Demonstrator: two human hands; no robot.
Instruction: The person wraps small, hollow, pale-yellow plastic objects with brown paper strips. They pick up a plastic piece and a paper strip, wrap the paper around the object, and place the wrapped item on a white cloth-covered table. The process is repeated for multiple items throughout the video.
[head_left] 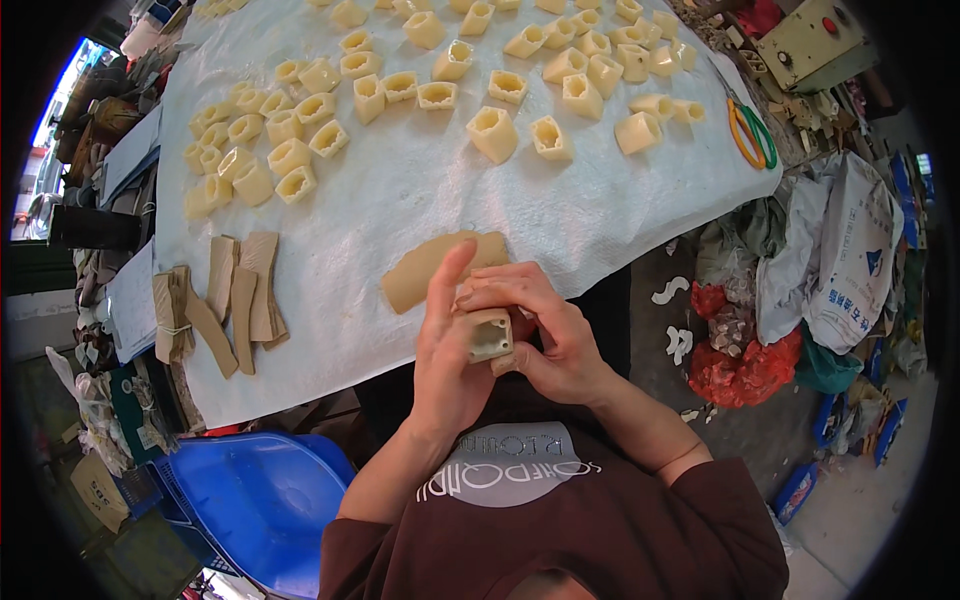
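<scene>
fingers (508, 284) partly curled, holding hollow cream block (489, 342)

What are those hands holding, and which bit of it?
The left hand and right hand hold a hollow block by its outer sides, near its open end.

Head-worn fisheye — near, facing down.

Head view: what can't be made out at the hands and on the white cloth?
All in the head view:
Held hollow piece: most outer sides, covered by the left hand and right hand.
Small tan piece: full outline, partly hidden by the right thumb.
Brown sheet: part of its near side, behind both hands.
Farthest cream pieces: cut off by the top edge.
</scene>
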